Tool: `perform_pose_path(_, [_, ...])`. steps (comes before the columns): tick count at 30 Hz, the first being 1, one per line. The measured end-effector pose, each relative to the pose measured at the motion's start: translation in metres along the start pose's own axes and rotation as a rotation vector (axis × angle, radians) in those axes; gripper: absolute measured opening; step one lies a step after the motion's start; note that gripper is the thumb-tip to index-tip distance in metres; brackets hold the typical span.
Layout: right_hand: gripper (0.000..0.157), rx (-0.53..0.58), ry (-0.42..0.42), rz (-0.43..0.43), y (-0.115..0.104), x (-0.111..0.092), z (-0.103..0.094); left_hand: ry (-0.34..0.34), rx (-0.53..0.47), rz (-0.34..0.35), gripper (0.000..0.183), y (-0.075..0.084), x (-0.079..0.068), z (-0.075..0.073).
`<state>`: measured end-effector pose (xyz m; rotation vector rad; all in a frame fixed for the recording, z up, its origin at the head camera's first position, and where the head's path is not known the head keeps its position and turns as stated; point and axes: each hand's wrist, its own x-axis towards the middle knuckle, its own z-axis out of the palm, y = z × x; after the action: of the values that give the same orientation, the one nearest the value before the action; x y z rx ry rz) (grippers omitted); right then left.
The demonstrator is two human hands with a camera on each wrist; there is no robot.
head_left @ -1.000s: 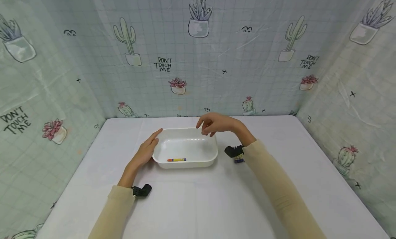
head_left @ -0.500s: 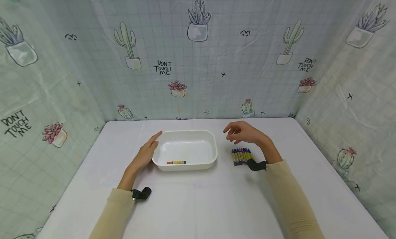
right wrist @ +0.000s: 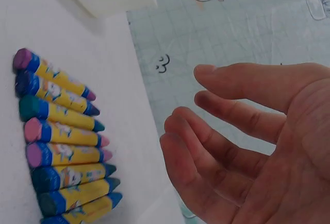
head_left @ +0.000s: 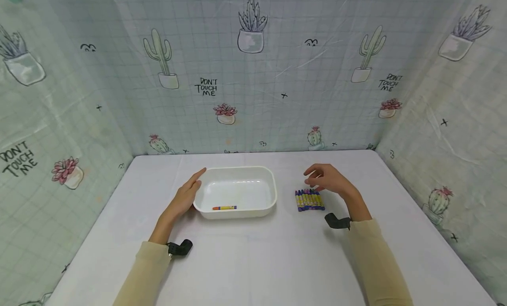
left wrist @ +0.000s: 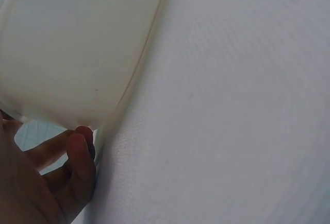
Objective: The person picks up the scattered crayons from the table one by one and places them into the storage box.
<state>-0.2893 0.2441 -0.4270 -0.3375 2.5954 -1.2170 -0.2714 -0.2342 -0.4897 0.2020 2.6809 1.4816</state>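
At the left end of a white rectangular tray (head_left: pixel 241 189), my left hand (head_left: pixel 184 198) holds the rim. In the left wrist view, bent fingers (left wrist: pixel 80 159) touch the tray's outer wall. One orange crayon (head_left: pixel 224 208) with a yellow wrapper lies in the tray near its front wall. My right hand (head_left: pixel 328 178) hovers just behind a row of several crayons (head_left: pixel 310 200), its fingers loosely bent with nothing between them. The right wrist view shows those crayons (right wrist: pixel 67 154) side by side, in purple, pink, blue and green shades, with a gap between thumb and fingers.
The table is covered in a white cloth (head_left: pixel 245 262). Behind and at both sides hang curtains (head_left: pixel 261 99) printed with cacti. Each wrist wears a black camera mount, such as the right one (head_left: pixel 336 221).
My right hand has moved from over the tray's right end to the right, up to the crayon row, which is now uncovered. My left hand and the tray stay in place.
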Motion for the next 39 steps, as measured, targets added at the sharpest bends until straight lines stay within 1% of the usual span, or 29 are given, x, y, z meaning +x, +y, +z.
perform_pose_path(4, [0.042,-0.018,0.029,0.050,0.010,-0.002,0.003,-0.004,0.000,-0.004,0.052,0.000,0.000,0.001])
perform_pose_path(13, [0.042,-0.016,0.028,0.133,0.020,0.000,0.004,0.003,0.011,0.001,0.052,-0.001,-0.002,-0.001])
perform_pose_path(18, [0.042,-0.020,0.019,0.143,0.024,0.001,0.003,0.015,0.014,-0.001,0.052,-0.002,-0.001,-0.003])
perform_pose_path(26, [0.044,-0.043,0.030,0.214,0.034,-0.004,-0.001,-0.002,0.019,-0.003,0.052,0.000,0.001,-0.002])
perform_pose_path(34, [0.049,-0.096,-0.010,0.272,0.041,-0.006,-0.006,0.005,0.019,-0.003,0.052,0.001,0.000,-0.003])
perform_pose_path(39, [0.051,-0.076,-0.034,0.273,0.041,-0.011,-0.006,0.004,0.020,-0.004,0.052,0.001,-0.001,-0.001])
